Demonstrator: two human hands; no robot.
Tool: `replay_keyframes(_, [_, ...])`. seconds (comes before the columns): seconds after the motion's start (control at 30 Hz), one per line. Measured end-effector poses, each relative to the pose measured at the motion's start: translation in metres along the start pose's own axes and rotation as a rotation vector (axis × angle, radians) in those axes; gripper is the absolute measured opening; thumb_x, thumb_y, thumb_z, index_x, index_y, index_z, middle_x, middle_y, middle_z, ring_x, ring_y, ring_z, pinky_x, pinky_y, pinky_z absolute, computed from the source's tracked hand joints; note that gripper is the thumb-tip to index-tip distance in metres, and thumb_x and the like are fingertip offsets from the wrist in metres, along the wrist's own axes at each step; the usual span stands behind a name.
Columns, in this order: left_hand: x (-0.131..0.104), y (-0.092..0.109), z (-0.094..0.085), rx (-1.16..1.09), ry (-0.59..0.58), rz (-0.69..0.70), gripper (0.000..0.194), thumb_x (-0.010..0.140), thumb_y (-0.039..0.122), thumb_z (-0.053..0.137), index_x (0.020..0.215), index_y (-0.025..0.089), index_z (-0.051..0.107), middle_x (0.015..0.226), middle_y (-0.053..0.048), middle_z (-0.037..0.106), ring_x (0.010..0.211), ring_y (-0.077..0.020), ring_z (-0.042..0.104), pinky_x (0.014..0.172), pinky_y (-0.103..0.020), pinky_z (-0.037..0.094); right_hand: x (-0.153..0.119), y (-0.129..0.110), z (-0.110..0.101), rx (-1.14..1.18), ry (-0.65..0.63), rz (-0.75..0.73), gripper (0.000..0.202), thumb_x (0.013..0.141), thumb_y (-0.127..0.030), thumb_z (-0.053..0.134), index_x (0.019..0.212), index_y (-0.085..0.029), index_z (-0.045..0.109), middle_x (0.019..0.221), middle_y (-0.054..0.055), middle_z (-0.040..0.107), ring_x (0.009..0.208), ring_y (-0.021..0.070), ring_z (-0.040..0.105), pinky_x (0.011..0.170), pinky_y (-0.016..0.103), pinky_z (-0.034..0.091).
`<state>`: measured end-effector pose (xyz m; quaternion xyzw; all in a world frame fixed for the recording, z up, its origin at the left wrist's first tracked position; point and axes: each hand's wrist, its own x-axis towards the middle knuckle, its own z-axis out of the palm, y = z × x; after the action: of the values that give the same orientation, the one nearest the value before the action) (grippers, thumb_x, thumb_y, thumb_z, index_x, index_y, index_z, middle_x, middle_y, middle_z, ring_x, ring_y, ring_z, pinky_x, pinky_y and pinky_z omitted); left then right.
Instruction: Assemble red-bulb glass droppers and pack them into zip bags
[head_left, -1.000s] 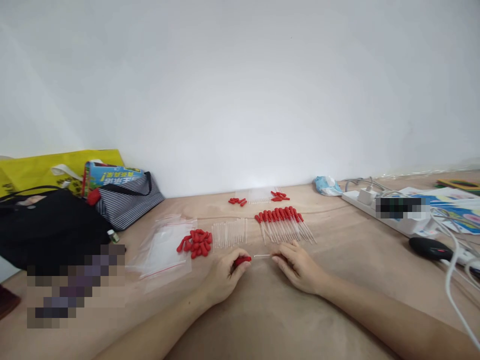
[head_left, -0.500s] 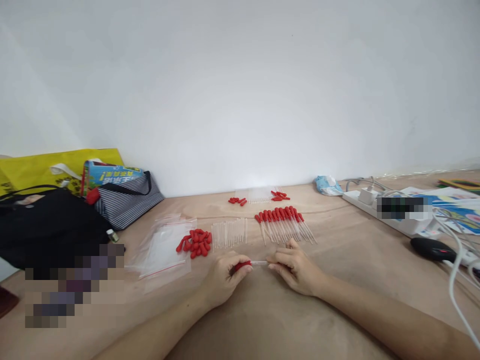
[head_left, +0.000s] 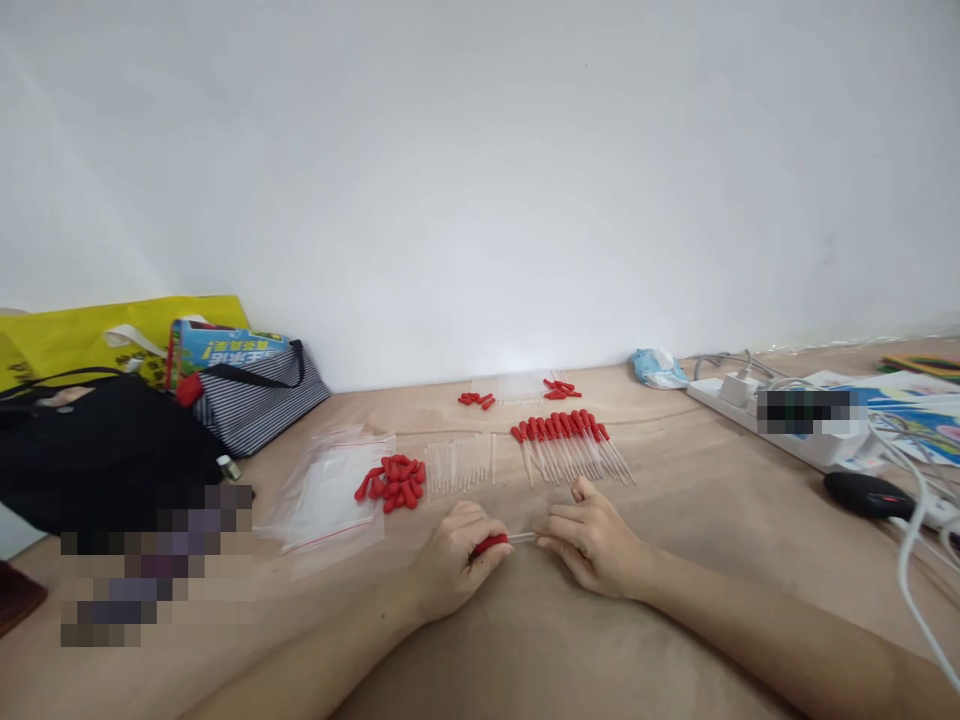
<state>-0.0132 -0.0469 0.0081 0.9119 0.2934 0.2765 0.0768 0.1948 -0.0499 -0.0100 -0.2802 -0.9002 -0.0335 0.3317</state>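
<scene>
My left hand (head_left: 459, 560) is closed on a red rubber bulb (head_left: 491, 544), low in the middle of the view. A thin clear tube (head_left: 523, 537) runs from the bulb to my right hand (head_left: 592, 540), whose fingertips pinch its other end. Beyond my right hand lies a row of red-capped droppers (head_left: 570, 440). Bare clear tubes (head_left: 459, 465) lie side by side beyond my left hand, with a heap of loose red bulbs (head_left: 394, 484) to their left.
Clear plastic bags (head_left: 330, 500) lie left of the bulbs. Farther left stand a striped bag (head_left: 251, 405) and a black bag (head_left: 97, 460). A power strip (head_left: 780, 425) with cables is on the right. Small red pieces (head_left: 561, 389) lie near the wall.
The red bulb shows more clearly between my left fingers, and the visible stretch of tube between my hands is shorter. Both hands are nearly in the same place.
</scene>
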Motion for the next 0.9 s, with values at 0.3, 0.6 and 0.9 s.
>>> replay_keyframes(0.3, [-0.001,-0.001,0.002,0.009,-0.030,0.009,0.024,0.084,0.026,0.040,0.073,0.015,0.058,0.063,-0.004,0.058,0.063,-0.0162,0.050,0.063,-0.028,0.039,0.003,-0.004,0.003,0.051,-0.100,0.095,0.022,0.084,-0.020,0.035,0.075,-0.017,0.054,0.065,0.001,0.060,0.054,0.0107,0.043,0.065,0.029,0.022])
replay_keyframes(0.6, [0.002,0.002,-0.002,0.005,0.008,-0.070,0.020,0.084,0.023,0.042,0.076,0.016,0.059,0.067,-0.004,0.059,0.067,-0.0164,0.052,0.069,-0.030,0.041,0.012,-0.007,-0.005,-0.104,-0.135,0.107,0.019,0.083,-0.023,0.040,0.072,-0.017,0.055,0.070,0.002,0.058,0.065,0.0137,0.046,0.062,0.030,0.021])
replay_keyframes(0.9, [-0.004,-0.010,0.004,0.034,0.173,-0.405,0.016,0.075,0.023,0.050,0.089,0.018,0.047,0.073,0.000,0.052,0.062,-0.0145,0.050,0.057,-0.026,0.042,0.015,0.019,-0.006,-0.132,-0.070,0.459,0.018,0.080,-0.021,0.042,0.073,-0.019,0.058,0.073,0.003,0.062,0.071,0.0159,0.051,0.065,0.029,0.027])
